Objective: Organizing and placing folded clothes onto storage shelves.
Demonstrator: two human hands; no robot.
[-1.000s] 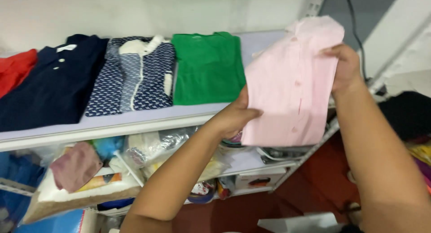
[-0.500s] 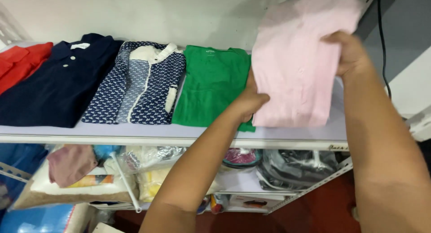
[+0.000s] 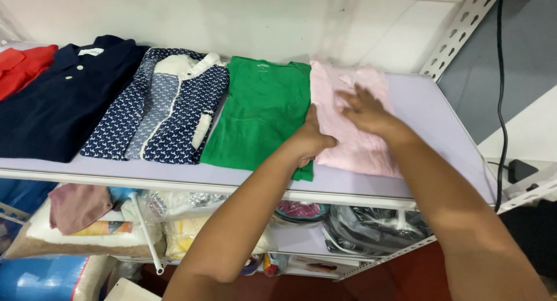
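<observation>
Down comes the folded pink shirt (image 3: 354, 124) — half a second back it was held up in the air by both hands, and now it lies flat on the lavender shelf (image 3: 429, 121), at the right end of the row. The right hand (image 3: 365, 111) rests on top of it, fingers (image 3: 353, 98) spread wide and pressing flat, gripping nothing; it looks like a smoothing touch to keep the fold tidy. The left hand (image 3: 310, 140) sits at the shirt's left edge, fingers tucked out of sight, so I cannot tell whether they pinch the cloth or only nudge it. Just left of those fingers, touching the pink one, lies the green T-shirt (image 3: 261, 112); beyond it the navy patterned shirt (image 3: 165, 107), the dark navy polo (image 3: 58, 104) and the red garment (image 3: 20, 69), all side by side, collars to the wall.
</observation>
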